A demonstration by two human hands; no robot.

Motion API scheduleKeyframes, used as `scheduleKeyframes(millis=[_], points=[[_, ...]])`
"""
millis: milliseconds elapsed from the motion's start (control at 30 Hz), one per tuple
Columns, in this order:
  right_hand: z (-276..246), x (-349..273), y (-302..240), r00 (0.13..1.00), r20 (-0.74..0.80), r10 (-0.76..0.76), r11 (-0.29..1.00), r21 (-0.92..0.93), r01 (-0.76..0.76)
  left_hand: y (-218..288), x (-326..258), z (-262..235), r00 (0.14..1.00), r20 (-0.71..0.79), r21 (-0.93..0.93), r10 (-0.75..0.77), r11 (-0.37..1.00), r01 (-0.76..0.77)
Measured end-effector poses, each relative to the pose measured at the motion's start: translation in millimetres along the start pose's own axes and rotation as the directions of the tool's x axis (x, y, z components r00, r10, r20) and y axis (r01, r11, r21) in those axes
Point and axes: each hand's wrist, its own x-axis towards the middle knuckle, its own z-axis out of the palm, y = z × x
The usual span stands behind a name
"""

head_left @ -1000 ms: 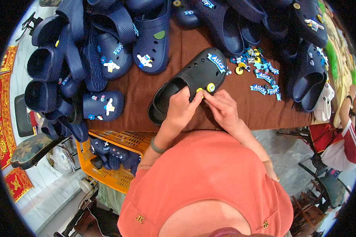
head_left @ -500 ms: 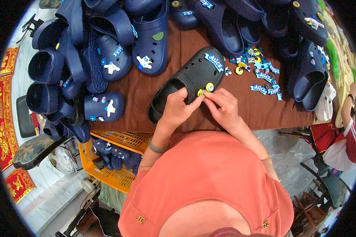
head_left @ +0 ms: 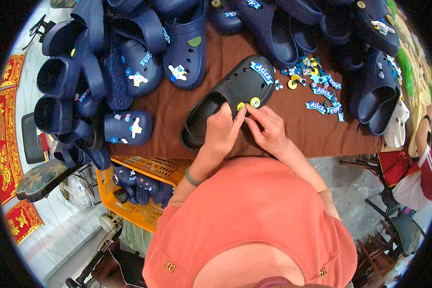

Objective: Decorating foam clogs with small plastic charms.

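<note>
On the bench (head_left: 317,139), near edge: black clog (head_left: 225,89), apparently part-fitted.
A blue banner charm (head_left: 262,73) and two yellow charms (head_left: 255,102) sit on its upper; several holes remain bare. Left hand (head_left: 221,127): closed on the side wall. Right hand (head_left: 269,127): part-curled at the lower yellow charm (head_left: 241,106); whether it grips anything cannot be told. Both hands mask part of the near side. Loose charms (head_left: 316,107) lie right of the toe; navy clogs (head_left: 183,55) crowd beyond and both sides.
</note>
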Motion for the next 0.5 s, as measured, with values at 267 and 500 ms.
scheduleKeyframes(millis=[267, 500], points=[[-2, -1, 0, 0.999, 0.017, 0.049, 0.998, 0.026, -0.05, -4, 0, -5, 0.996, 0.03, -0.099, 0.09, 0.991, -0.086], [1, -1, -4, 0.999, 0.031, 0.039, 0.999, -0.033, -0.038, 5, 1, 0, 0.994, 0.002, -0.005, -0.106, 0.994, 0.106]])
